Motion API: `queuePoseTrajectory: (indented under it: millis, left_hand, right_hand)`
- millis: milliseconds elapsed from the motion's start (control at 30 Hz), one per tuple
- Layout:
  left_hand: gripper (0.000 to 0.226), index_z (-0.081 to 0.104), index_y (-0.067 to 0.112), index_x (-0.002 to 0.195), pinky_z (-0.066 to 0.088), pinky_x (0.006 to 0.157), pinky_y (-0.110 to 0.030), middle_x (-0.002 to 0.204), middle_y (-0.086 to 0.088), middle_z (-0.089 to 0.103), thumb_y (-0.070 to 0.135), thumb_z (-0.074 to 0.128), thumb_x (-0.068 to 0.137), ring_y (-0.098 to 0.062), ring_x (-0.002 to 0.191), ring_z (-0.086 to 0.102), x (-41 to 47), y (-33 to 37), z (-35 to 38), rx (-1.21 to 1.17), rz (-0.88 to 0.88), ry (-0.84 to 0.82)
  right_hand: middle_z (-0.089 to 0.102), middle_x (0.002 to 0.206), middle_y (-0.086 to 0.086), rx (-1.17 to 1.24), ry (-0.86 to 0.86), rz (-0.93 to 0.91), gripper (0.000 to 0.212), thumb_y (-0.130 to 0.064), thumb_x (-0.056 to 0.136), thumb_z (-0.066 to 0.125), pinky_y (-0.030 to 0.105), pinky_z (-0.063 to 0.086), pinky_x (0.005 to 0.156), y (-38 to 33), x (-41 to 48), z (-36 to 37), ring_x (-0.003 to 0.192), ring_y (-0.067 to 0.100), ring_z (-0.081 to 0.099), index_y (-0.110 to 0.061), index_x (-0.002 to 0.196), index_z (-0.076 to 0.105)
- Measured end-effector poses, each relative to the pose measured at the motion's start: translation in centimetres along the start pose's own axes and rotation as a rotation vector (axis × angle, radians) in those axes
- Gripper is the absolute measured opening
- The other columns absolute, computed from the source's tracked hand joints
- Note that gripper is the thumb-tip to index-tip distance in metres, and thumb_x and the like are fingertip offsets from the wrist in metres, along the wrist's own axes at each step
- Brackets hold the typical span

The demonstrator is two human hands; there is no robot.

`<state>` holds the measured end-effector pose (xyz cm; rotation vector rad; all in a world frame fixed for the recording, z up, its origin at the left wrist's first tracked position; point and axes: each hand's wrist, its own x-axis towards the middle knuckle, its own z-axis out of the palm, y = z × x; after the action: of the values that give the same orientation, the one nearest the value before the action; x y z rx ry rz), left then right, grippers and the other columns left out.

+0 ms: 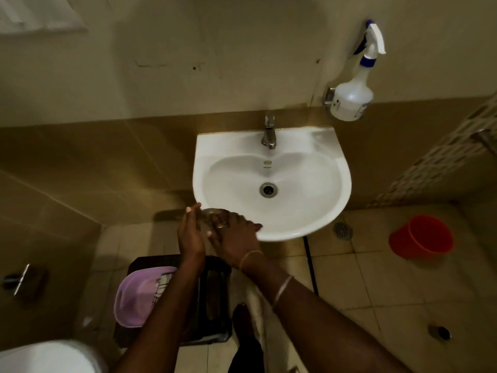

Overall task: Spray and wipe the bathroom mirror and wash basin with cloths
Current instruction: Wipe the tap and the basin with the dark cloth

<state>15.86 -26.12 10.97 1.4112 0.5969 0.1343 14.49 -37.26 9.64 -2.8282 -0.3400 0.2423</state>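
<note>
The left hand and right hand meet at the wash basin's front-left rim over a blurred grey thing (perhaps a cloth; grip cannot be told). It could slip off that rim, floorward. The spray bottle hangs past the back-right corner, and the bowl lies open.

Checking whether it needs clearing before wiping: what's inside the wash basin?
Inside the wash basin only the bare white bowl shows, with the drain and a small overflow hole. The right hand covers part of the front rim.
</note>
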Motion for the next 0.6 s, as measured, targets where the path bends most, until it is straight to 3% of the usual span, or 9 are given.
queuePoseTrajectory:
  millis: [133, 267, 367, 600]
  left_hand:
    - [0.029, 0.075, 0.028, 0.106, 0.047, 0.095, -0.031, 0.118, -0.002, 0.072, 0.028, 0.046, 0.109, -0.016, 0.111, 0.062, 0.9, -0.9, -0.1, -0.015, 0.019, 0.086]
    - [0.036, 0.074, 0.016, 0.12, 0.045, 0.109, -0.04, 0.132, -0.01, 0.069, 0.029, 0.042, 0.11, -0.024, 0.122, 0.062, 0.0, -1.0, 1.3, 0.083, 0.062, 0.084]
    - [0.035, 0.073, 0.013, 0.126, 0.044, 0.112, -0.039, 0.133, -0.008, 0.069, 0.026, 0.044, 0.11, -0.023, 0.127, 0.061, -1.5, -0.5, 3.2, 0.086, 0.091, 0.055]
    - [0.032, 0.072, 0.018, 0.126, 0.042, 0.109, -0.024, 0.127, 0.012, 0.069, 0.027, 0.045, 0.111, -0.007, 0.129, 0.057, -5.2, -1.6, 7.4, 0.171, 0.151, -0.177]
  right_hand:
    - [0.053, 0.135, 0.019, -0.026, 0.023, -0.051, 0.054, -0.036, 0.096, 0.037, 0.048, 0.045, 0.089, -0.4, 1.0, 0.6, 0.112, 0.041, 0.054, -0.029, 0.148, 0.047]
    - [0.059, 0.13, 0.009, -0.017, 0.058, -0.083, 0.052, -0.037, 0.098, 0.041, 0.042, 0.046, 0.083, 3.5, -1.1, 1.1, 0.108, 0.033, 0.058, -0.036, 0.15, 0.043]
    - [0.061, 0.13, 0.001, 0.004, 0.105, -0.09, 0.047, -0.047, 0.102, 0.039, 0.042, 0.045, 0.088, 6.4, -3.1, 0.0, 0.11, 0.026, 0.058, -0.037, 0.148, 0.044]
    - [0.06, 0.125, -0.009, 0.046, 0.189, 0.0, 0.038, -0.045, 0.101, 0.041, 0.043, 0.034, 0.105, 11.0, -6.8, -1.6, 0.119, 0.019, 0.051, -0.038, 0.135, 0.056]
